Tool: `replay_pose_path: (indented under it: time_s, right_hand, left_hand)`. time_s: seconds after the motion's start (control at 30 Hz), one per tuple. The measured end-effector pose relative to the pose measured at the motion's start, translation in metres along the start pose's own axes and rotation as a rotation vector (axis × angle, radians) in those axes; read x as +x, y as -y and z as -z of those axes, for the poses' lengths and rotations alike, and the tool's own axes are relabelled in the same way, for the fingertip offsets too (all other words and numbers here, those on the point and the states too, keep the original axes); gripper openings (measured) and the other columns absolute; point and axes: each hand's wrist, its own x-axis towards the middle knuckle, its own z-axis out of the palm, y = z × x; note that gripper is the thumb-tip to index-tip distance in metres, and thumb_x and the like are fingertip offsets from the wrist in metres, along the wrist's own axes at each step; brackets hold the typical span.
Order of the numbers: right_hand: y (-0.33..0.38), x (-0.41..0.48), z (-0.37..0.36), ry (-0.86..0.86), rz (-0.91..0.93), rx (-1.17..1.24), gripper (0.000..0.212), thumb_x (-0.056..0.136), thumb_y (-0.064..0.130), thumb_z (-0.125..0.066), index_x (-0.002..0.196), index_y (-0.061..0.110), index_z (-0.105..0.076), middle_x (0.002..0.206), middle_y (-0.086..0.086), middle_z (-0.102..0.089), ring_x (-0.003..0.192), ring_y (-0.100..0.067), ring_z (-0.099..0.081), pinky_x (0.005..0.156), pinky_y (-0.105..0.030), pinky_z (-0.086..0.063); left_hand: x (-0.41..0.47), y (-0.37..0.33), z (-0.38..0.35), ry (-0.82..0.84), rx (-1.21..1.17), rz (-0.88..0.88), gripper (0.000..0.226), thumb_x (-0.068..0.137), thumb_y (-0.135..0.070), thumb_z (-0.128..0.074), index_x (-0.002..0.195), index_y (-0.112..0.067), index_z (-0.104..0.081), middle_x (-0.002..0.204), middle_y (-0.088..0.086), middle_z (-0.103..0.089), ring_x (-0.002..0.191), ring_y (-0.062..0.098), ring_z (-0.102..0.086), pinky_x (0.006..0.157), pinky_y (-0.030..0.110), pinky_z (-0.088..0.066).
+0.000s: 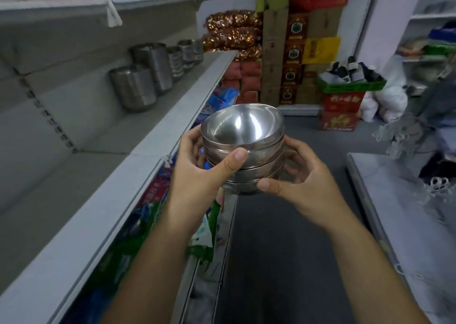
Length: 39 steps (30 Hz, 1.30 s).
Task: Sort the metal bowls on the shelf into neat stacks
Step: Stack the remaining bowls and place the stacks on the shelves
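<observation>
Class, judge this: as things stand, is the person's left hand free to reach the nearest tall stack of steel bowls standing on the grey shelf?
Probably not yet: the left hand and right hand are both gripping a stack of shiny metal bowls.

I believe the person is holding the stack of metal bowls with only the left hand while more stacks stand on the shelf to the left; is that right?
Not quite: the head view shows both hands, left hand and right hand, holding the stack of metal bowls. The rest holds: more stacks stand on the shelf to the left.

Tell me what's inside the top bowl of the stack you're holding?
Nothing: the top bowl shows only its bare shiny inside. It sits nested in more metal bowls, whose insides are covered. Both hands, left and right, grip the stack.
</observation>
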Motion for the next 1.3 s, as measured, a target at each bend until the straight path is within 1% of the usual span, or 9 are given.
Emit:
replay_pose_path:
  time_s: [0.2, 0.33, 0.53, 0.6, 0.7, 0.83, 1.0, 1.2, 1.3]
  right_hand:
    - [-0.032, 0.074, 0.057, -0.048, -0.011, -0.011, 0.096, 0.056, 0.021, -0.096, 0.141, 0.031, -0.053, 0.129, 0.005, -0.066, 0.121, -0.011, -0.065, 0.087, -0.025, -0.057]
    - [-0.053, 0.136, 0.094, -0.028, -0.003, -0.011, 0.1, 0.057, 0.021, -0.094, 0.146, 0.029, -0.049, 0.129, 0.005, -0.066, 0.119, -0.01, -0.065, 0.088, -0.026, -0.056]
    - [-0.067, 0.246, 0.16, 0.089, 0.003, -0.02, 0.107, 0.057, 0.036, -0.099, 0.149, 0.04, -0.044, 0.128, 0.008, -0.065, 0.122, -0.014, -0.064, 0.093, -0.03, -0.056]
    - [-0.07, 0.281, 0.179, 0.118, 0.006, -0.015, 0.106, 0.056, 0.038, -0.098, 0.147, 0.039, -0.046, 0.131, 0.007, -0.064, 0.123, -0.014, -0.064, 0.096, -0.033, -0.056]
    - [-0.082, 0.329, 0.198, 0.165, 0.006, -0.003, 0.102, 0.056, 0.032, -0.095, 0.146, 0.036, -0.047, 0.129, 0.004, -0.065, 0.12, -0.015, -0.065, 0.093, -0.03, -0.056]
    - [-0.107, 0.385, 0.207, 0.241, -0.024, 0.026, 0.1, 0.06, 0.02, -0.092, 0.147, 0.035, -0.046, 0.125, 0.008, -0.066, 0.119, -0.016, -0.066, 0.092, -0.031, -0.057]
    - [-0.138, 0.464, 0.197, 0.315, -0.05, 0.066, 0.098, 0.059, 0.015, -0.091, 0.144, 0.036, -0.048, 0.126, 0.005, -0.066, 0.12, -0.015, -0.065, 0.089, -0.028, -0.058]
    - [-0.167, 0.57, 0.178, 0.349, -0.013, 0.108, 0.096, 0.058, 0.007, -0.088, 0.143, 0.029, -0.05, 0.129, -0.004, -0.064, 0.113, -0.011, -0.069, 0.084, -0.024, -0.057]
    - [-0.179, 0.635, 0.167, 0.374, 0.018, 0.11, 0.097, 0.058, 0.013, -0.095, 0.143, 0.028, -0.05, 0.132, -0.004, -0.063, 0.117, -0.013, -0.067, 0.086, -0.026, -0.057]
  left_hand:
    - [0.088, 0.04, -0.048, 0.067, 0.019, 0.06, 0.086, 0.063, -0.041, -0.089, 0.138, -0.026, -0.05, 0.135, -0.004, -0.064, 0.123, 0.015, -0.063, 0.102, 0.044, -0.053]
    - [0.148, 0.061, -0.083, 0.049, 0.018, 0.079, 0.087, 0.06, -0.044, -0.09, 0.136, -0.029, -0.051, 0.132, -0.007, -0.064, 0.12, 0.015, -0.065, 0.097, 0.042, -0.056]
    - [0.238, 0.081, -0.146, -0.029, -0.07, 0.061, 0.083, 0.065, -0.026, -0.093, 0.136, -0.021, -0.05, 0.128, -0.002, -0.067, 0.112, 0.013, -0.069, 0.079, 0.024, -0.058]
    - [0.265, 0.085, -0.165, -0.052, -0.107, 0.059, 0.074, 0.07, -0.019, -0.082, 0.137, -0.018, -0.05, 0.125, 0.001, -0.069, 0.106, 0.012, -0.072, 0.074, 0.021, -0.058]
    - [0.301, 0.098, -0.182, -0.106, -0.076, 0.056, 0.071, 0.072, -0.024, -0.08, 0.137, -0.021, -0.05, 0.125, -0.002, -0.069, 0.108, 0.014, -0.071, 0.079, 0.027, -0.058]
    - [0.349, 0.12, -0.18, -0.198, 0.054, 0.06, 0.079, 0.067, -0.044, -0.09, 0.135, -0.03, -0.052, 0.132, -0.007, -0.064, 0.119, 0.015, -0.066, 0.097, 0.04, -0.056]
    - [0.414, 0.143, -0.165, -0.294, 0.13, 0.055, 0.089, 0.054, -0.062, -0.09, 0.131, -0.033, -0.054, 0.131, -0.008, -0.065, 0.123, 0.017, -0.062, 0.102, 0.049, -0.051]
    - [0.515, 0.152, -0.139, -0.3, 0.195, 0.025, 0.08, 0.055, -0.056, -0.086, 0.124, -0.026, -0.058, 0.119, -0.013, -0.07, 0.111, 0.008, -0.068, 0.087, 0.029, -0.056]
    - [0.577, 0.154, -0.124, -0.302, 0.222, 0.031, 0.078, 0.055, -0.055, -0.085, 0.123, -0.029, -0.058, 0.119, -0.015, -0.07, 0.106, 0.005, -0.07, 0.087, 0.03, -0.058]
